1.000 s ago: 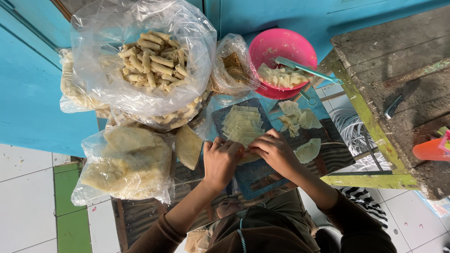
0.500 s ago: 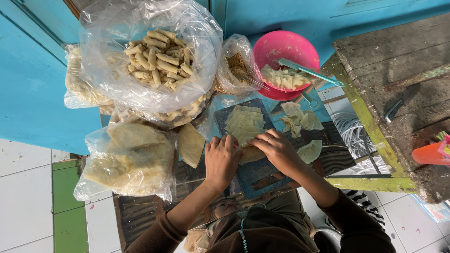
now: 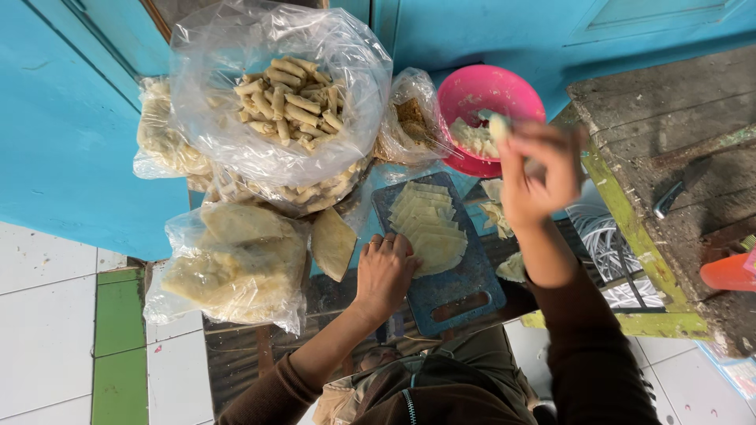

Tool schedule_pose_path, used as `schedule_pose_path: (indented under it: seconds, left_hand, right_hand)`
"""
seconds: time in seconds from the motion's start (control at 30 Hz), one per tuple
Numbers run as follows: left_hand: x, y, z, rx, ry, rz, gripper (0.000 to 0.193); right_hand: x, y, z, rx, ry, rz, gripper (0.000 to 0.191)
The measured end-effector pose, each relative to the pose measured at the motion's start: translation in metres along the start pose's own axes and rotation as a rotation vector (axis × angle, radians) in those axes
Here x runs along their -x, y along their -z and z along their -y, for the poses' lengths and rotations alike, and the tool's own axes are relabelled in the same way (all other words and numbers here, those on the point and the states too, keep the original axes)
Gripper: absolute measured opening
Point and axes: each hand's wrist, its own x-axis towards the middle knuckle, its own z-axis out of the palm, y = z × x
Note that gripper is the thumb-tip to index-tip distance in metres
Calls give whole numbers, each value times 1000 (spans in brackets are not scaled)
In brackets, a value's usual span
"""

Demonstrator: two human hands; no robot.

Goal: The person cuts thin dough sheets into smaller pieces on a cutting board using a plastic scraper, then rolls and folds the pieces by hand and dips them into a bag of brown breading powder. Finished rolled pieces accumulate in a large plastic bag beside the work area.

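Note:
My left hand (image 3: 385, 270) rests flat on the near edge of a dark blue cutting board (image 3: 465, 287), touching a fanned stack of pale pastry wrappers (image 3: 426, 226). Raised over the pink bowl (image 3: 486, 93), my right hand (image 3: 534, 175) is motion-blurred; it pinches a small pale-green object (image 3: 498, 123), whose kind I cannot tell. The bowl holds pale filling (image 3: 472, 138).
A big clear bag of rolled spring rolls (image 3: 291, 102) stands at the back. A bag of pale wrappers (image 3: 230, 264) lies at left, a smaller bag (image 3: 411, 118) beside the bowl. Loose folded pieces (image 3: 498, 216) lie right of the board. A weathered wooden bench (image 3: 669, 169) stands at right.
My right hand lifted off the wrappers on the board and rose toward the pink bowl. My left hand stayed at the board's edge.

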Motion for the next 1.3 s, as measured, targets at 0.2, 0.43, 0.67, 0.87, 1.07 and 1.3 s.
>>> schedule_pose_path:
  seconds: [0.2, 0.43, 0.67, 0.87, 1.07, 1.3]
  left_hand:
    - [1, -2, 0, 32, -83, -107, 22]
    - [2, -12, 1, -26, -148, -137, 22]
    - [4, -7, 0, -27, -160, -100, 26]
    - [3, -3, -4, 0, -134, -104, 27]
    - [3, 0, -6, 92, -82, -111, 28]
    - [3, 1, -4, 106, -48, -56, 30]
  right_hand:
    - [-65, -95, -12, -144, -1, 159, 14]
    - [11, -75, -59, 461, -145, 900, 7]
    - [38, -61, -61, 532, -133, 855, 14]
    - [27, -58, -61, 460, -201, 785, 11]
    - [27, -61, -69, 60, -666, 833, 19]
    - [28, -55, -85, -381, -1018, 696, 22]
